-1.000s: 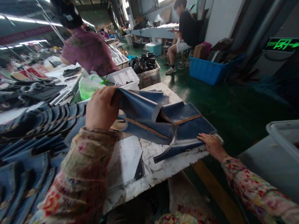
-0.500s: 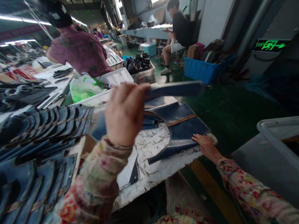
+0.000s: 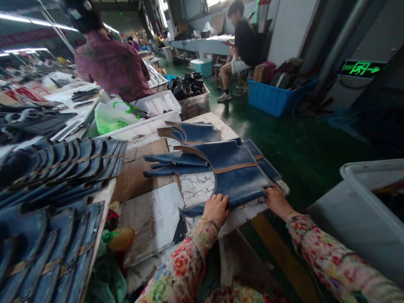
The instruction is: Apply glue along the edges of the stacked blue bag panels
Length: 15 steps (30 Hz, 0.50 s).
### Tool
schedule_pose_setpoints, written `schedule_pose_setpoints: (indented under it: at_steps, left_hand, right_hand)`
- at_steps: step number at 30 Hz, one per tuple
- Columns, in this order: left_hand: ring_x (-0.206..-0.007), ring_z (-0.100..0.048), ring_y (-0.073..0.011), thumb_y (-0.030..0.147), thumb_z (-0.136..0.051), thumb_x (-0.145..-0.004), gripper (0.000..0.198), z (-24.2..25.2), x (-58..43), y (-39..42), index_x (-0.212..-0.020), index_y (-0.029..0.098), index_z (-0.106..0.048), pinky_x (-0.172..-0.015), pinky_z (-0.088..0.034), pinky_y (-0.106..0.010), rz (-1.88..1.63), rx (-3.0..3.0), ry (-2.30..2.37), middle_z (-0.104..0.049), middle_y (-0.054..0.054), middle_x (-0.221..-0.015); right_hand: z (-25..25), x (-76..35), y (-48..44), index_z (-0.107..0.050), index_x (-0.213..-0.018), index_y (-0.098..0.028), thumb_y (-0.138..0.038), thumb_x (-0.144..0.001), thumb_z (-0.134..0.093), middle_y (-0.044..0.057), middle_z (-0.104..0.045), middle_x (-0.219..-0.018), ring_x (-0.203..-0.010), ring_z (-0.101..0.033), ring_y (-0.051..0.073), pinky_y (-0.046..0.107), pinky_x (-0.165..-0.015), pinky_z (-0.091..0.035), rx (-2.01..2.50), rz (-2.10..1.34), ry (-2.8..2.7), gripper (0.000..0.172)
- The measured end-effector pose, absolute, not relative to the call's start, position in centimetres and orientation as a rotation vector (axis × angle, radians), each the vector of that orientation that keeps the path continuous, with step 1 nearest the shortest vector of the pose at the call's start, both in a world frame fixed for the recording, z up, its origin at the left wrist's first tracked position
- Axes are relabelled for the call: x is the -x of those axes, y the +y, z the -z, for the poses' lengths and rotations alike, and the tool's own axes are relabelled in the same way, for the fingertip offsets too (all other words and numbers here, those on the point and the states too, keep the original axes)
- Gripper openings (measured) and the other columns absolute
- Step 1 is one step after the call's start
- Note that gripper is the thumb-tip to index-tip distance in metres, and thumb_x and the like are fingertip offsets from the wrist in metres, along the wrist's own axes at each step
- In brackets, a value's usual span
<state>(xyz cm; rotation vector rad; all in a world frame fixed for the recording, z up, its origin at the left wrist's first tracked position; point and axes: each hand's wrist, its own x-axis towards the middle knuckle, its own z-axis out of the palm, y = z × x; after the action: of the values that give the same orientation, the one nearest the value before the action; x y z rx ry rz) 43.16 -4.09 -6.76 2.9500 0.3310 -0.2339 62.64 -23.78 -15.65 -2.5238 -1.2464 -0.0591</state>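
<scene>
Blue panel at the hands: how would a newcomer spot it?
Find the worn white table. On its right part lies a blue panel crossed by a tan strip. Unlike the panels behind it, it has the left hand and right hand at its near edge.

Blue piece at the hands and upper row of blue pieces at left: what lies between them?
In the head view, brown cardboard, narrow blue strips and some worn white tabletop lie between the blue piece and the row.

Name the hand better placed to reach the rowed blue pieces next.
Left, probably: the left hand sits nearer those rowed pieces, while the right hand is farther off, at the right corner of the blue panel.
</scene>
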Motion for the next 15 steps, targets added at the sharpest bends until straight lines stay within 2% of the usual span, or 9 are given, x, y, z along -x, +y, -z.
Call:
schedule_pose_setpoints:
  at_steps: [4,6,9,12,15]
  left_hand:
    - [-0.117,-0.047,-0.0264,0.027,-0.048,-0.087,0.048,6.0,-40.8,-4.4,-0.134,0.019,-0.043,-0.094,-0.041,-0.043,0.116,-2.905,0.331,-0.05,-0.009,-0.133]
    - [-0.123,-0.043,-0.026,0.023,-0.047,-0.087,0.048,5.6,-38.8,-5.1,-0.135,0.018,-0.043,-0.099,-0.039,-0.042,0.044,-2.831,0.331,-0.046,-0.009,-0.138]
    - [-0.121,-0.046,-0.0221,0.018,-0.047,-0.085,0.045,5.7,-34.6,-6.6,-0.13,0.018,-0.048,-0.102,-0.038,-0.036,0.063,-2.675,0.269,-0.052,-0.008,-0.133]
    - [-0.109,-0.055,-0.0204,0.019,-0.047,-0.086,0.036,7.2,-30.0,-8.3,-0.121,0.02,-0.056,-0.098,-0.042,-0.033,0.358,-2.518,0.211,-0.062,-0.006,-0.116]
    - [-0.102,-0.059,-0.025,0.025,-0.053,-0.086,0.027,9.4,-26.1,-9.5,-0.11,0.016,-0.062,-0.09,-0.047,-0.041,0.678,-2.406,0.342,-0.064,-0.01,-0.107]
  right_hand:
    - [14.7,-62.1,-24.2,-0.067,-0.094,-0.01,-0.007,-0.075,-0.041,0.015,-0.065,-0.101,-0.106,-0.057,0.025,0.042,-0.104,-0.037,2.507,0.074,-1.212,0.032]
    - [14.5,-61.2,-25.2,-0.065,-0.102,-0.01,-0.013,-0.079,-0.04,0.016,-0.062,-0.112,-0.112,-0.055,0.024,0.04,-0.101,-0.041,2.485,0.082,-1.202,0.034]
    - [15.3,-58.3,-27.8,-0.062,-0.114,-0.013,-0.024,-0.085,-0.037,0.015,-0.056,-0.126,-0.119,-0.052,0.022,0.039,-0.102,-0.042,2.358,0.064,-1.087,0.04]
    - [17.8,-53.2,-31.1,-0.065,-0.109,-0.018,-0.034,-0.086,-0.037,0.012,-0.061,-0.119,-0.113,-0.057,0.023,0.042,-0.101,-0.044,2.209,-0.056,-0.909,0.04]
    - [19.9,-47.2,-33.7,-0.07,-0.093,-0.021,-0.041,-0.085,-0.043,0.009,-0.068,-0.098,-0.095,-0.065,0.023,0.04,-0.087,-0.053,2.188,-0.257,-0.854,0.034]
